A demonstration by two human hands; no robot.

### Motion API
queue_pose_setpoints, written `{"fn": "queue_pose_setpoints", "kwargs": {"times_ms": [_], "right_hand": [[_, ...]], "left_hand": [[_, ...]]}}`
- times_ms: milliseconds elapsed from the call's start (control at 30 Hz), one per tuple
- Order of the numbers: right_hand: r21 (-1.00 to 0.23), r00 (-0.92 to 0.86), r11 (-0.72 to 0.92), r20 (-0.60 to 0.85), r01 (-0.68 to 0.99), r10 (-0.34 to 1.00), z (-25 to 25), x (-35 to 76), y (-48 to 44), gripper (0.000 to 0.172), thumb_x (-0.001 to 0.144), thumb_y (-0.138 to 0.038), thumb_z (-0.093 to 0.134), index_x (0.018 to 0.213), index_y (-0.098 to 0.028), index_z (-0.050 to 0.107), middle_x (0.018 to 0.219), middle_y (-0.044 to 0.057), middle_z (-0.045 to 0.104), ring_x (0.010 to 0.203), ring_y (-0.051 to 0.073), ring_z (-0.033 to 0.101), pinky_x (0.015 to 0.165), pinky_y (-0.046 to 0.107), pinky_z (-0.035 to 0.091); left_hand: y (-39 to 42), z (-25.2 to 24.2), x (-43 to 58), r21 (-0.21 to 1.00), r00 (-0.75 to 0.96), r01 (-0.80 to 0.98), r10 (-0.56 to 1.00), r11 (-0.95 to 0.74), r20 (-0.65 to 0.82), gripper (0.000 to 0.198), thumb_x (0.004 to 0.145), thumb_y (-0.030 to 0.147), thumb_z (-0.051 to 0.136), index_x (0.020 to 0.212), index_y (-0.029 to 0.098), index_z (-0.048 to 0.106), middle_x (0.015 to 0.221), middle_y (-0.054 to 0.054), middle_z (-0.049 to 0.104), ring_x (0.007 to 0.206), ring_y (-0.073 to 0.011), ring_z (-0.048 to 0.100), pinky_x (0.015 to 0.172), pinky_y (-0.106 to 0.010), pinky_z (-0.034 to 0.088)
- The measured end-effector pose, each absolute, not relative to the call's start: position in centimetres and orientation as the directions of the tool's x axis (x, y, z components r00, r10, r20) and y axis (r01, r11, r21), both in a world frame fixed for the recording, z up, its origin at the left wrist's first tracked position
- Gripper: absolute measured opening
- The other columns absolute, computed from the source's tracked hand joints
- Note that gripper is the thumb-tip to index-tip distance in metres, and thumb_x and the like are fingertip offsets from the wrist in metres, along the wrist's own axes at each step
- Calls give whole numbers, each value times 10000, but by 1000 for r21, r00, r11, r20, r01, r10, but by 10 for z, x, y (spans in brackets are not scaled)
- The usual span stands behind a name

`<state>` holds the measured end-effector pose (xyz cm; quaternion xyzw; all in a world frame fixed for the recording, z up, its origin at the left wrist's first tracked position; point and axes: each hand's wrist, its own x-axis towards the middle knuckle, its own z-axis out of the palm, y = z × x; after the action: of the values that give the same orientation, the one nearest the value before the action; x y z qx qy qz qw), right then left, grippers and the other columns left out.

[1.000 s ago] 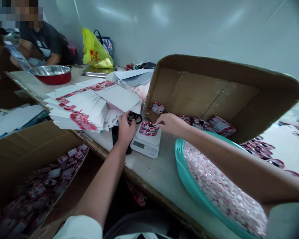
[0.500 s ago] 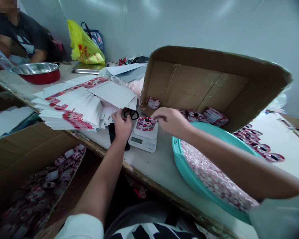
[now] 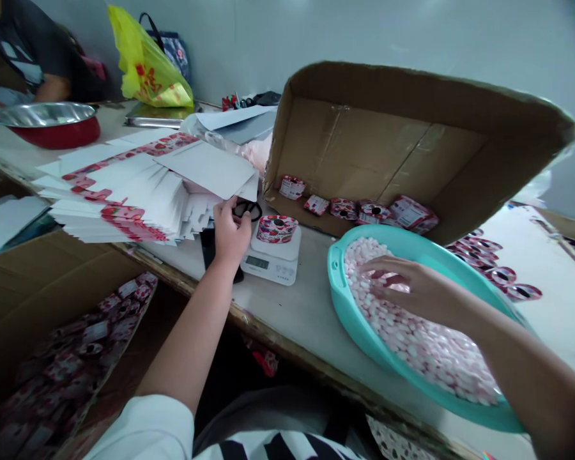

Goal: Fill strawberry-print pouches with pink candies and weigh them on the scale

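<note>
Pale tabletop (image 3: 311, 303); rounded pellets (image 3: 402, 338) in plastic basin (image 3: 359, 332).

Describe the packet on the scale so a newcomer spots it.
Find the big cardboard box on the table. Before its left end sits a white scale. The red-patterned packet is the only one on it; similar packets lie in the box.

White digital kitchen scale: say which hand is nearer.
Left. The left hand is just left of the scale; the right hand is farther to the right, over the oval teal plastic basin.

Pale pink pieces (image 3: 412, 338), heaped in teal basin (image 3: 337, 273), red-patterned carton (image 3: 276, 231) (dark hole uppermost), on scale (image 3: 273, 271)
</note>
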<state>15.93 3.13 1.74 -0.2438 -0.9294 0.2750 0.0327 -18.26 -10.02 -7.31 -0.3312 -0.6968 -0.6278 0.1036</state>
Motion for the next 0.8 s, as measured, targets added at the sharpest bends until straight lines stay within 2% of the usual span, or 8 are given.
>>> {"fn": "queue_pose_setpoints", "kwargs": {"times_ms": [167,400,633,800], "right_hand": [[-496,-843,703,-122,509,524,20,164,35,327,826,-482,632,987,-222,749,1053,88,723,833,244,697,744,350,597],[-440,-892,795,-31,417,451,18,166,33,271,893,-413,539,937,-240,742,1043,59,720,890,230,678,795,358,562],[-500,-808,694,-22,518,588,23,159,31,273,849,-473,564,888,-275,747,1003,37,734,841,265,690,751,414,574],[-448,-803,743,85,498,590,56,111,38,172,839,-360,623,881,-260,757,901,23,736,789,249,686,733,372,555]], "left_hand": [[-104,-72,-183,818,-788,571,326,70,522,356,844,200,608,1196,149,611,1114,-92,537,729,-120,562,808,-324,551],[-103,-69,-183,814,-791,572,332,99,515,333,830,200,604,1156,140,630,1079,-89,555,686,-116,541,803,-316,546],[-103,-69,-184,814,-782,574,355,88,513,334,833,226,603,1160,160,636,1055,-75,566,683,-117,540,748,-300,542],[-105,-67,-186,821,-791,564,344,88,506,334,838,237,606,1158,149,640,1058,-83,575,702,-130,547,753,-308,538]]}}
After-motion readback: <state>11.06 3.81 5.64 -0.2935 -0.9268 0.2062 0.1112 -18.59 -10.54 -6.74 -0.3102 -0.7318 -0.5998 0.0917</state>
